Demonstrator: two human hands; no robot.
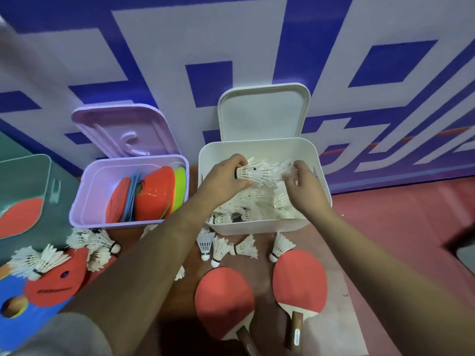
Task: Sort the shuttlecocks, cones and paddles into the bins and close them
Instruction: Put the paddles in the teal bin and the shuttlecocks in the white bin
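Both my hands are over the open white bin (322,186), which holds several white shuttlecocks (279,201). My left hand (223,176) grips a bunch of shuttlecocks (253,172) by their cork ends. My right hand (303,186) has its fingers curled on the feathers of the same bunch. More shuttlecocks (246,246) lie on the floor before the bin, and others (97,246) lie at the left. Two red paddles (225,294) (299,278) lie on the floor near me. The open lilac bin (79,204) holds flat cones (154,194) standing on edge.
A teal bin (38,181) at the left holds a red paddle (20,217). A flat red cone (55,283) and a blue one (33,317) lie at the lower left. The white lid (262,111) and lilac lid (123,129) stand open against the blue-and-white wall.
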